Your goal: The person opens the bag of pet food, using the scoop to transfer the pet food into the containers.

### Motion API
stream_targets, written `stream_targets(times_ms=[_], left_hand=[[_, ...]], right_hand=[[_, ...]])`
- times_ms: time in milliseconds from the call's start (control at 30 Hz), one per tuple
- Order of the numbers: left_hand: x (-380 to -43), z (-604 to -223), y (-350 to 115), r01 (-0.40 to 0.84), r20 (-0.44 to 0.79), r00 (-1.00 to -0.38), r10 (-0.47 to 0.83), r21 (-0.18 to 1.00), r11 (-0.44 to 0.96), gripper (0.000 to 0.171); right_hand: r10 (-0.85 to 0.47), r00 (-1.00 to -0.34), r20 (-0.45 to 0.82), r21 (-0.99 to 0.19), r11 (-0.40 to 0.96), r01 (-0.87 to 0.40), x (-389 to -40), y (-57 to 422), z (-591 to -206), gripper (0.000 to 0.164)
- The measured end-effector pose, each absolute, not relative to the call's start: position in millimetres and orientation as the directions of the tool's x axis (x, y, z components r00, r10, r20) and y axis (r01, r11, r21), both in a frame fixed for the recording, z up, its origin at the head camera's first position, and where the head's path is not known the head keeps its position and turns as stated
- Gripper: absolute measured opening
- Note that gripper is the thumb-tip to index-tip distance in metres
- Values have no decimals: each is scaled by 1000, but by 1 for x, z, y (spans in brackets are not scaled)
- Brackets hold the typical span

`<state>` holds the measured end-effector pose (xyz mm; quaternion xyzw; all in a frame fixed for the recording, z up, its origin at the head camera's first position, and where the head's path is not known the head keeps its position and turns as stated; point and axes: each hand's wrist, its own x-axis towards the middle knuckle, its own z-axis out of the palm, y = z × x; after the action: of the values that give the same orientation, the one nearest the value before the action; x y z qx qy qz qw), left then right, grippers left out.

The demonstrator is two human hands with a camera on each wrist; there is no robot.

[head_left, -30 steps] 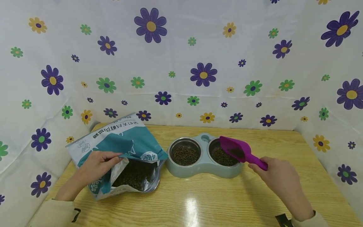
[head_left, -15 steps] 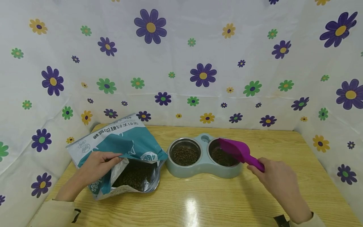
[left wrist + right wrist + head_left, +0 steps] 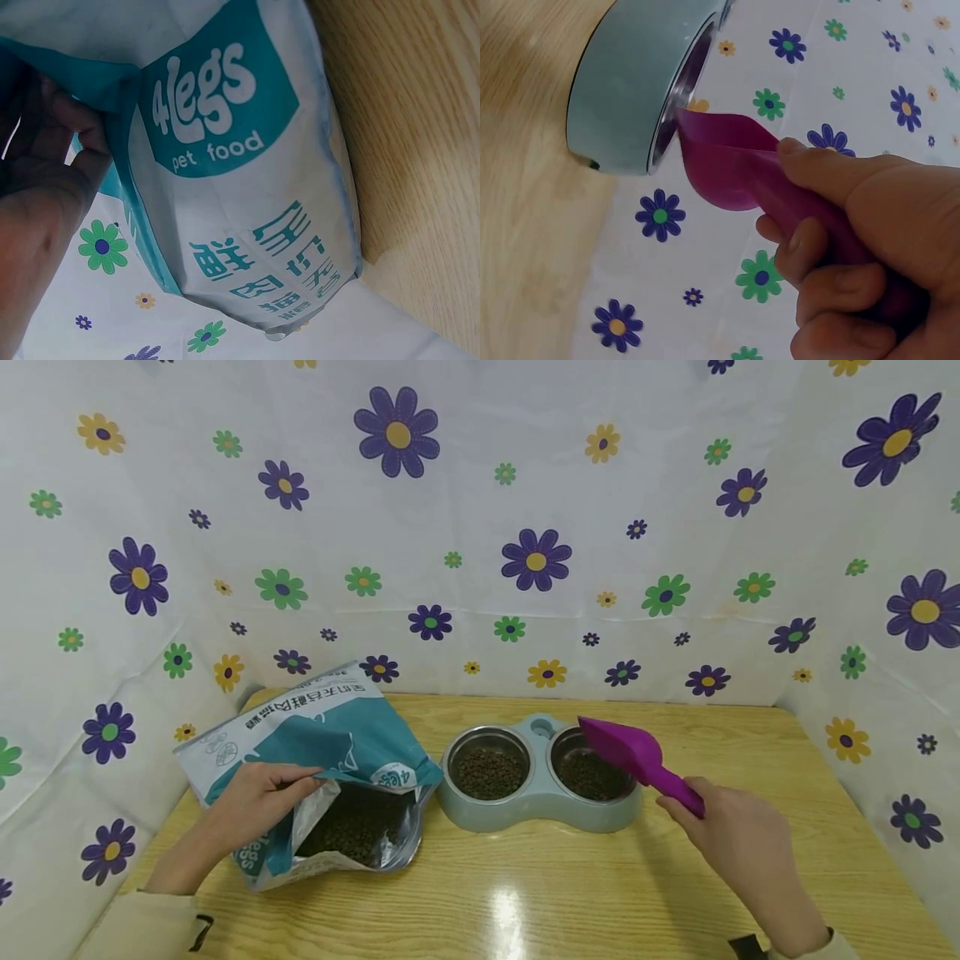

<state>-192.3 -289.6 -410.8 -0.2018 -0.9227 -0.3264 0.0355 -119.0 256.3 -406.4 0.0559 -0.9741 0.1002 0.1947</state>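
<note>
My left hand pinches the opened edge of a teal and white pet food bag, holding its mouth apart. Brown kibble shows inside. In the left wrist view the bag's side reads "4Legs pet food". My right hand grips the handle of a magenta scoop, fingers curled round it in the right wrist view. The scoop is tilted over the right bowl of a pale blue-green double feeder, its tip overlapping the bowl's far rim. Kibble lies in the left bowl and right bowl.
All of this stands on a wood-grain table. A white flower-print cloth encloses the back and both sides. The bag lies left of the feeder, its corner close against the feeder's left side.
The scoop tipped further down over the right bowl, then rose slightly; kibble seen in it a second ago no longer shows. The left hand and the bag have kept their place.
</note>
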Motion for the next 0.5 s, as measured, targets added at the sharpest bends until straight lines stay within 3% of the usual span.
stream_targets(times_ms=[267,367,500], left_hand=[[-193,-411,-289,413,215,-909,357,575,706,24],[-193,-411,-289,402,205,-914,351,579,709,25],[-193,-411,-290,396,201,-916,346,580,712,25]], right_hand=[[40,-999,15,-584,811,24,-120,261,-398,42],[-4,-993,-118,-697,712,80,-119,259,-395,40],[-133,-971,-196,-788,611,76,-118,250,-393,35]])
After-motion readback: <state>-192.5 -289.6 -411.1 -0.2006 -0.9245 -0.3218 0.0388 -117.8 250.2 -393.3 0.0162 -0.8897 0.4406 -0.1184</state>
